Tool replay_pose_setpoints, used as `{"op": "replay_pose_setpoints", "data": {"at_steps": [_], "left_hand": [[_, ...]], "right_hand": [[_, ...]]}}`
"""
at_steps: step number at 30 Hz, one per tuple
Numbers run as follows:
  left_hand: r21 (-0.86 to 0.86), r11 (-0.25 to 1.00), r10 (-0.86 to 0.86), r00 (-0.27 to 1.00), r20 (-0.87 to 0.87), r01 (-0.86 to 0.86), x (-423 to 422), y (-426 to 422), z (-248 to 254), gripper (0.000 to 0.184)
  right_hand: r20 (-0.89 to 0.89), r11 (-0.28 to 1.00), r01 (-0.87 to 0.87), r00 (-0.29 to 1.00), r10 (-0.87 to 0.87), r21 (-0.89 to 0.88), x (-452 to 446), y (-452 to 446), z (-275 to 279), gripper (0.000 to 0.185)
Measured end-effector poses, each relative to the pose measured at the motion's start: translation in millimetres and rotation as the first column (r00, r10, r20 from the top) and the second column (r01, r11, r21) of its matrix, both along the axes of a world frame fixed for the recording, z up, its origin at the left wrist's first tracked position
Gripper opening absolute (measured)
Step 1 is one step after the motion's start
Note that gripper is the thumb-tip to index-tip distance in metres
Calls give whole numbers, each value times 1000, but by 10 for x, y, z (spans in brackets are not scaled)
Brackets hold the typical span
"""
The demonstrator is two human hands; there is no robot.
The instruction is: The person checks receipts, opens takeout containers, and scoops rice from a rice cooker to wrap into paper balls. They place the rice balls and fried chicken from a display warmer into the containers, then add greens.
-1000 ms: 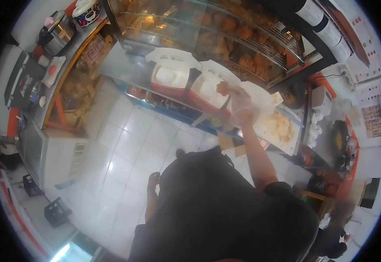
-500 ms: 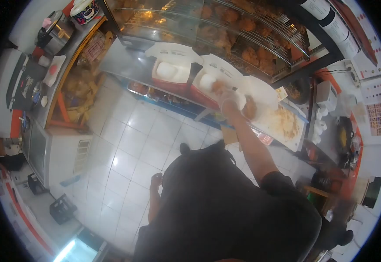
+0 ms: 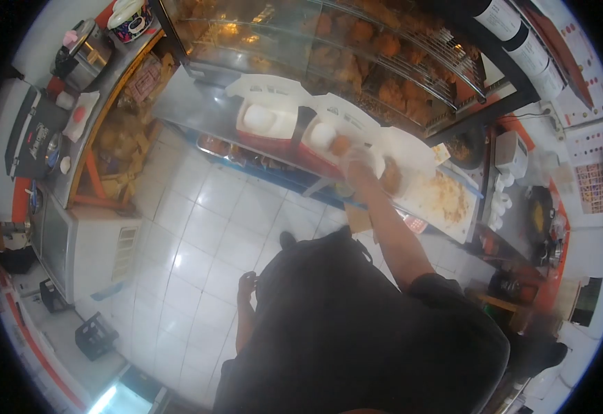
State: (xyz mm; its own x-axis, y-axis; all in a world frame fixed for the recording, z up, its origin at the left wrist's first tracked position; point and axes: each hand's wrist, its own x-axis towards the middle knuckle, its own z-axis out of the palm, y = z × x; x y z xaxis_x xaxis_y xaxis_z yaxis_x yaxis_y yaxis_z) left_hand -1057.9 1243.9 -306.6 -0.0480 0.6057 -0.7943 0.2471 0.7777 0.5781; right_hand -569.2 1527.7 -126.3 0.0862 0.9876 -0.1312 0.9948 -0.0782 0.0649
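My right hand [image 3: 358,164], in a clear plastic glove, is over the front right edge of the middle red-and-white takeout box [image 3: 318,152]; its fingers are blurred. Just beyond the fingers, a piece of fried chicken [image 3: 341,145] lies in that box beside a white mound [image 3: 323,134] that looks like rice. To the left stands another open box [image 3: 268,137] with a similar white mound. On the right, another piece of fried chicken [image 3: 390,178] lies by a raised white lid [image 3: 412,153], partly behind my forearm. My left hand [image 3: 246,286] hangs low by my side, fingers curled, their contents hidden.
A glass display case [image 3: 356,52] with fried chicken on racks stands behind the metal counter [image 3: 191,103]. A crumb-covered white board [image 3: 446,200] lies right of the boxes. A white-tiled floor [image 3: 198,228] and a black crate [image 3: 96,336] are to the left.
My right hand has drawn back slightly toward me, and the chicken in the middle box now shows clear of the fingers. The view has shifted slightly; my left hand stays low.
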Motion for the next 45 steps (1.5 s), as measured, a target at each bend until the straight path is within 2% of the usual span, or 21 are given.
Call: {"op": "replay_pose_setpoints", "data": {"at_steps": [2, 3, 5, 7, 8, 10, 14, 16, 17, 20, 22, 24, 26, 30, 33, 34, 36, 39, 42, 44, 45], "left_hand": [[49, 999, -7, 1000, 27, 5, -73, -20, -207, 30], [100, 994, -36, 999, 41, 31, -103, -47, -271, 31], [64, 998, -14, 995, 100, 8, -136, -27, -256, 31], [-14, 1000, 21, 989, 149, -19, -141, 28, -200, 32], [6, 1000, 1, 984, 175, -2, -162, 1, -175, 33], [47, 999, -31, 976, 215, 21, -253, -73, -270, 34], [102, 991, -100, 984, 150, 86, -322, -238, -831, 37], [-137, 968, 238, 941, 242, -209, -318, -310, -988, 38], [-132, 969, 235, 940, 246, -208, -326, -306, -953, 38], [112, 989, -113, 983, 143, 98, -315, -218, -873, 36], [295, 952, -146, 969, 200, 82, -269, -288, -683, 36], [385, 919, -154, 975, 159, 82, -198, -373, -580, 35], [432, 897, -139, 988, 70, 95, -131, -485, -503, 32], [568, 812, -125, 991, -52, 132, -104, -584, -188, 31], [192, 973, -140, 989, 57, 127, -288, -665, -760, 34], [264, 958, -138, 987, 87, 111, -326, -744, -983, 36], [334, 939, -133, 984, 121, 86, -367, -797, -948, 38], [90, 994, 39, 976, 214, -59, -259, -676, -496, 41], [116, 993, -8, 989, 146, -9, -278, -752, -566, 40], [86, 995, 28, 986, 166, -42, -292, -767, -530, 38], [29, 997, 70, 986, 149, -75, -255, -715, -416, 38]], "right_hand": [[-24, 997, -64, 998, 63, -38, 75, 84, -222, 30], [-64, 990, 3, 998, 6, 142, 163, 212, -732, 29], [-108, 941, 84, 993, -51, 328, 161, 333, -730, 28], [-663, 957, 274, 734, -147, 91, -97, 307, 71, 28], [-662, 953, 286, 735, -150, 102, -21, 329, -20, 28], [-375, 980, 152, 922, -93, 131, 240, 475, -728, 27], [-536, 967, 252, 812, -230, -33, -26, 320, 176, 26], [-557, 954, 297, 787, -265, -35, -133, 226, 636, 25], [-548, 946, 323, 788, -280, -19, -184, 200, 890, 25], [-334, 930, 324, 908, -253, 173, -106, 352, 1629, 28], [-101, 900, 276, 961, -257, 338, 17, 483, 2019, 34], [-202, 602, 350, 932, -302, 718, 236, 638, 2335, 41], [-49, 623, 359, 888, -458, 695, 687, 1034, 2267, 44], [-35, 774, 393, 900, -434, 497, 1062, 1713, 2549, 47], [-46, 791, 390, 907, -420, 470, 1152, 1869, 2478, 47], [-71, 781, 396, 907, -416, 483, 1199, 1899, 2468, 47], [-160, 750, 418, 904, -395, 513, 1315, 1929, 2456, 46], [-387, 678, 489, 868, -312, 549, 1527, 1852, 2299, 46], [-772, 614, 644, 629, -87, 456, 1727, 1782, 2144, 46], [-983, 637, 749, 127, 132, 182, 1786, 1724, 2132, 46], [-974, 662, 748, -117, 194, 42, 1808, 1689, 2114, 46]]}}
